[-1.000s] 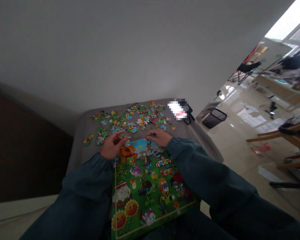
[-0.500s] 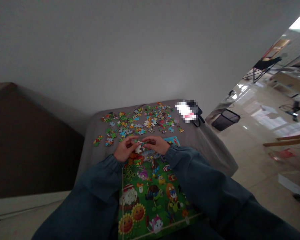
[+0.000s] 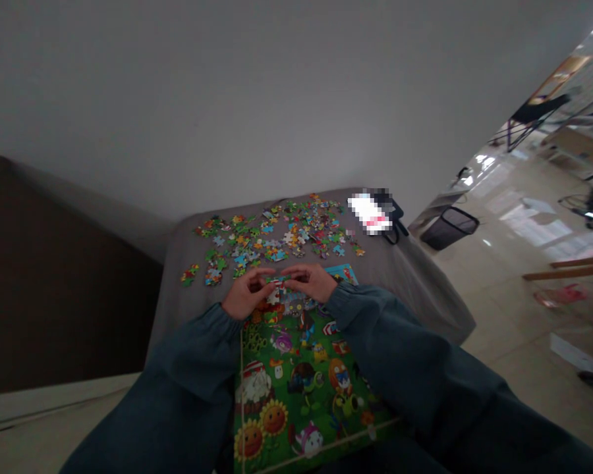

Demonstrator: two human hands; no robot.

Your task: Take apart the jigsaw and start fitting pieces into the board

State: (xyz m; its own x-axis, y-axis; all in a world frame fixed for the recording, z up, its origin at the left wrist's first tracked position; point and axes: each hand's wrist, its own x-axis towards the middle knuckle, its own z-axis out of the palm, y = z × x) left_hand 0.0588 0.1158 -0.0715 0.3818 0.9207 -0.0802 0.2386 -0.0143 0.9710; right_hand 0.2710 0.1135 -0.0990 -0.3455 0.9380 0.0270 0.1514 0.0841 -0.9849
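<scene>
Both hands are close together over the far end of a picture puzzle board (image 3: 301, 395) with cartoon flowers and characters on a green ground. My left hand (image 3: 247, 293) has its thumb and fingertips pinched on a small jigsaw piece (image 3: 275, 295), white with some red. From the other side, the thumb and fingers of my right hand (image 3: 312, 283) are closed at the same spot, touching the small pieces there. Fingers partly cover these pieces, so I cannot make out how they fit together. Loose jigsaw pieces (image 3: 277, 253) are scattered just beyond my hands.
The pieces lie on a grey cloth-covered surface (image 3: 400, 276) against a pale wall (image 3: 277, 99). A bright, pixelated object (image 3: 370, 212) with a dark strap lies at its far right. On the floor to the right stands a dark mesh bin (image 3: 449, 227). A dark brown panel (image 3: 54, 283) is on the left.
The view has shifted slightly. My hands stay at nearly the same place on the board, and more of the red and green between the fingertips now shows.
</scene>
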